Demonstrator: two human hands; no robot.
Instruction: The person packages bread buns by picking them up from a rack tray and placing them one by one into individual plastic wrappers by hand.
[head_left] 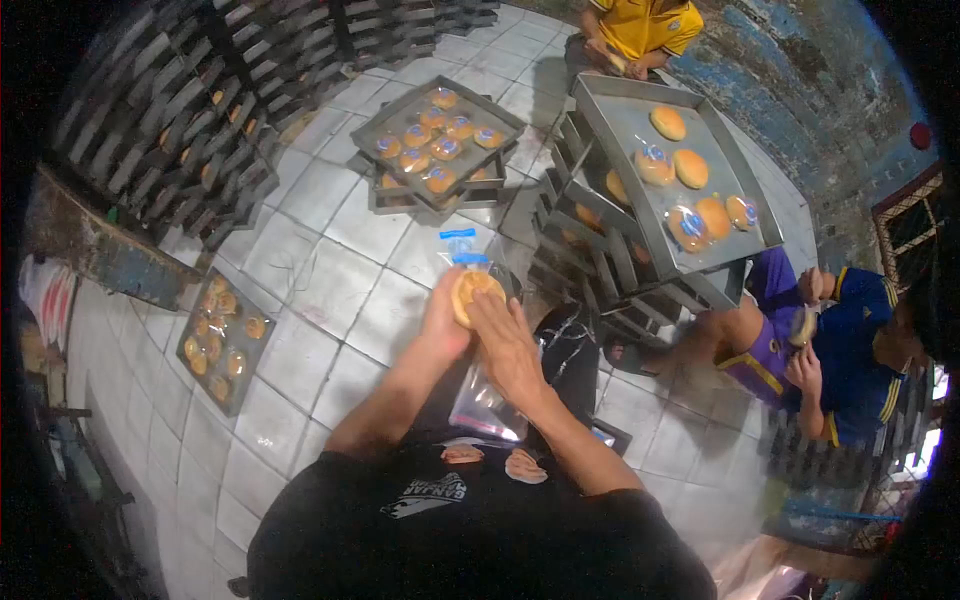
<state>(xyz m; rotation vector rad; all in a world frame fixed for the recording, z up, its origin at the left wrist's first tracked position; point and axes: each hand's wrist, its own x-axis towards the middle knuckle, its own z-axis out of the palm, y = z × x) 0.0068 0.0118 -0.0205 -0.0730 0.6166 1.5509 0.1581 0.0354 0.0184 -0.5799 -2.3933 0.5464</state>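
A round golden bun (474, 291) is held between my two hands in front of my lap. My left hand (440, 312) is closed around its left side. From the right, my right hand (506, 345) lies over the bun with its fingers pressed on it. Just beyond the bun shows clear plastic with blue print (460, 246); whether the bun is inside it I cannot tell. Below my hands, a stack of clear plastic bags (488, 408) lies on my lap, partly hidden by my right forearm.
Ahead, stacked metal trays (365, 148) hold several wrapped buns. A taller tray stack (598, 112) with buns stands at the right, and another tray (240, 392) lies at the left. Two people sit nearby, one in a yellow shirt (640, 28), one in a blue shirt (862, 345).
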